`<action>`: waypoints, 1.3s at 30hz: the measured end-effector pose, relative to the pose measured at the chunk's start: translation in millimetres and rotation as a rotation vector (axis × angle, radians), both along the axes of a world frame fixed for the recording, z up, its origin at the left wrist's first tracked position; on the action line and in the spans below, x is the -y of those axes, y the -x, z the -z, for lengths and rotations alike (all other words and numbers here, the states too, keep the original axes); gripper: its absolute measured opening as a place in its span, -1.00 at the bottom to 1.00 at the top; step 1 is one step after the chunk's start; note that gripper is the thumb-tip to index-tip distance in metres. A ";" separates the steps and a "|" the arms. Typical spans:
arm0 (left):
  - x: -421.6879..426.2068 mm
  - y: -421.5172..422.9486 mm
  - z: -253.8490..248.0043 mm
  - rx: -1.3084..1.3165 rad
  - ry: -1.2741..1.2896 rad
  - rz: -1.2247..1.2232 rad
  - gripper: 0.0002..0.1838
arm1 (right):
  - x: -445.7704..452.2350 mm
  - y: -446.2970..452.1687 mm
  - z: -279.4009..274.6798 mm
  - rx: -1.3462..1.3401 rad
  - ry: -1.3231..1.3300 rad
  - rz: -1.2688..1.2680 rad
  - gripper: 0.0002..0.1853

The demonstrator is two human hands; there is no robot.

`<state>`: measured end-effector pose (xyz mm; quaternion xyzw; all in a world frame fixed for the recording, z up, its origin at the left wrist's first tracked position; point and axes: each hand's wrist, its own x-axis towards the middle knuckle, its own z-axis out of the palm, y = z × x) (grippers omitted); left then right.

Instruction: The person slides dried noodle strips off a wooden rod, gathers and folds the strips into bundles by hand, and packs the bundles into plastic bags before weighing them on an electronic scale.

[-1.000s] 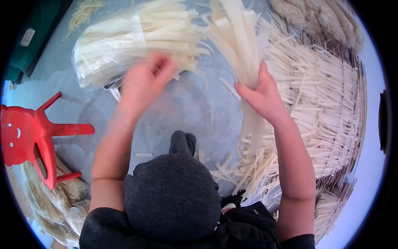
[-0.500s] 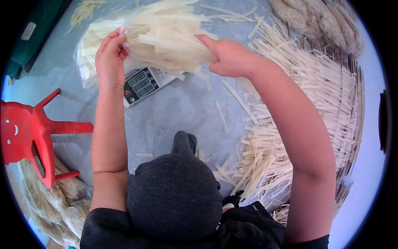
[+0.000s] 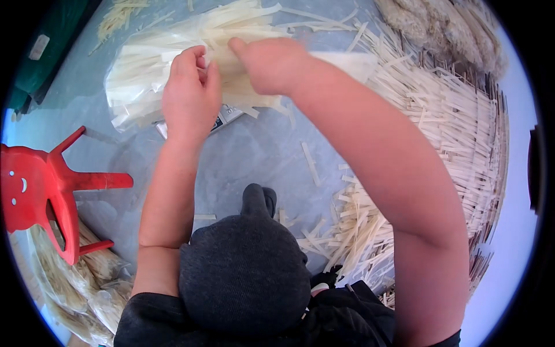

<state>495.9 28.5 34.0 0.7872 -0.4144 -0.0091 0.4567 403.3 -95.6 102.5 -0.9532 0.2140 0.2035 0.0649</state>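
Note:
A clear plastic bag (image 3: 130, 87) full of flat, pale strips lies across the top of the view, over a digital scale (image 3: 231, 114). My left hand (image 3: 191, 92) is closed on the bag's edge near its mouth, fingers curled. My right hand (image 3: 272, 65) is wrapped around a bundle of pale strips (image 3: 347, 63), whose ends stick out on its right. Its thumb side reaches in at the bag's mouth, close to my left hand. The strips under my right palm are hidden. Most of the scale, with its display, is covered by the bag and my left hand.
A large pile of loose strips (image 3: 439, 121) spreads along the right side. Fibrous bundles (image 3: 439, 29) lie beyond it. At left stands a red chair (image 3: 58, 179), with bagged bundles (image 3: 87, 277) below it. Stray strips (image 3: 310, 163) lie on the floor.
Both hands have shifted: my left hand moved right along the bag's edge, and my right hand moved left towards it, to the bag's mouth. The scale's display became covered.

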 end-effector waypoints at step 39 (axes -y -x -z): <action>10.6 -3.5 7.4 -0.033 0.005 0.113 -0.60 | 1.4 50.9 71.8 0.988 -0.693 0.914 -0.06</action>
